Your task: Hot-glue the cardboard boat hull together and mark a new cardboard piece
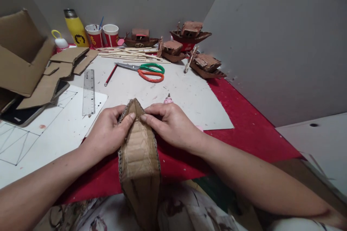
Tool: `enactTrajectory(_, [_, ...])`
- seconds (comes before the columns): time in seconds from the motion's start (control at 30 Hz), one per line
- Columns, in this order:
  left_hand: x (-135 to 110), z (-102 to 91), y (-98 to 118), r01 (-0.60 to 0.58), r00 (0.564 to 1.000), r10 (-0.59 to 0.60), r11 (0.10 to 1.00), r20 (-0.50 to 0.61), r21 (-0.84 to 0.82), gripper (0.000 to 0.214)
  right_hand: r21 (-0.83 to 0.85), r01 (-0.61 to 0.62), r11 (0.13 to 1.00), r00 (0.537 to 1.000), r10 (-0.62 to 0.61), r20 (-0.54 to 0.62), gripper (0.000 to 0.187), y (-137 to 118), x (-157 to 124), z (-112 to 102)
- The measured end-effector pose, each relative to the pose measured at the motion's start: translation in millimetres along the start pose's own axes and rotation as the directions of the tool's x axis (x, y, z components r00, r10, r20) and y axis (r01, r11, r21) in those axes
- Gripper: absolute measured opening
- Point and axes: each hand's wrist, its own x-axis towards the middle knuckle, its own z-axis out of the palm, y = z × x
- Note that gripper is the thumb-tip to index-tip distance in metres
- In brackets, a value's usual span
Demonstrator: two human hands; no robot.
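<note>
Both my hands grip a boat-shaped cardboard hull (139, 151) near its pointed far end. My left hand (111, 126) pinches the left side wall, thumb inside the hull and fingers outside. On the other wall, my right hand (173, 124) does the same, its thumb close to the tip. The hull's near end extends down over my lap, and its wall edges show bare corrugation. Just beyond my right hand, the metal tip of a pink patterned tool (168, 99) sticks out; the rest of it is hidden.
Scissors (150, 72), a red pencil (110, 75) and a clear ruler (89, 92) lie ahead. Thin wooden sticks (132, 53) and several brown model boats (207, 63) are behind. Cardboard pieces (61, 68), a phone (24, 113), paper cups (111, 35) and a yellow bottle (75, 29) stand left.
</note>
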Motion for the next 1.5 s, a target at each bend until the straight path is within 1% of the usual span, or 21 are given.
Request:
enactTrajectory(0.07, [0.0,-1.3,-0.5,-0.041,0.999,0.041,0.999,-0.024,0.028,0.027,0.022,-0.013,1.0,1.0,0.013,-0.007,0.026,0.9,-0.8,1.7])
enactTrajectory(0.13, [-0.2,-2.8,-0.6,-0.098,0.993,0.104,0.991,-0.059,0.094,0.029,0.078,-0.002,0.997,1.0,0.003,-0.02,0.018,2.1,-1.9,3.9])
enactTrajectory(0.2, [-0.7,-4.0,-0.4,-0.145,0.984,0.16,0.974,-0.079,0.173,0.03,0.126,0.02,0.992,0.999,-0.016,-0.03,0.018,3.0,-2.9,5.6])
enactTrajectory(0.27, [-1.3,-4.3,0.0,-0.169,0.978,0.191,0.961,-0.083,0.22,0.033,0.122,0.026,0.992,0.999,-0.023,-0.027,0.021,3.2,-3.6,6.2])
enactTrajectory(0.47, [-1.7,-1.6,-0.2,-0.176,0.973,0.21,0.946,-0.1,0.274,0.035,-0.014,0.03,0.999,1.0,-0.03,-0.002,0.02,0.9,-4.4,4.6])
enactTrajectory(0.6, [-0.5,-0.9,-0.8,-0.18,0.974,0.214,0.93,-0.076,0.319,0.034,-0.055,0.062,0.997,0.998,-0.062,-0.005,0.018,1.3,-4.6,4.3])
enactTrajectory(0.7, [0.4,-1.7,-1.3,-0.17,0.977,0.203,0.925,-0.061,0.34,0.033,-0.086,0.06,0.994,0.998,-0.061,-0.005,0.017,1.9,-4.4,4.3])
enactTrajectory(0.93, [0.4,-5.4,2.1,-0.169,0.984,0.177,0.942,0.0,0.29,0.033,-0.099,0.046,0.994,0.999,-0.043,0.032,0.022,0.8,-4.2,5.2])
enactTrajectory(1.07, [-0.5,-5.4,7.2,-0.185,0.981,0.192,0.948,-0.001,0.258,0.033,-0.123,0.09,0.988,0.996,-0.093,-0.013,0.027,0.9,-2.9,5.4])
enactTrajectory(1.17, [-1.1,-5.4,9.5,-0.196,0.979,0.204,0.95,-0.007,0.245,0.033,-0.151,0.128,0.98,0.989,-0.138,-0.057,0.026,1.2,-2.5,6.2])
enactTrajectory(1.23, [-1.4,-5.9,10.4,-0.192,0.98,0.201,0.953,-0.015,0.236,0.033,-0.137,0.148,0.98,0.982,-0.162,-0.101,0.024,1.2,-2.9,7.6])
enactTrajectory(1.33, [-2.4,-6.3,11.8,-0.183,0.981,0.192,0.957,-0.022,0.225,0.032,-0.047,0.171,0.984,0.964,-0.177,-0.197,0.013,1.1,-3.8,10.4])
enactTrajectory(1.4, [-3.6,-5.8,12.7,-0.192,0.979,0.204,0.955,-0.028,0.228,0.031,0.032,0.178,0.984,0.956,-0.165,-0.244,0.014,1.2,-4.3,12.4])
enactTrajectory(1.5, [-6.1,-3.8,13.5,-0.242,0.964,0.262,0.935,-0.046,0.259,0.032,0.115,0.187,0.976,0.949,-0.149,-0.278,0.014,1.1,-4.7,14.7])
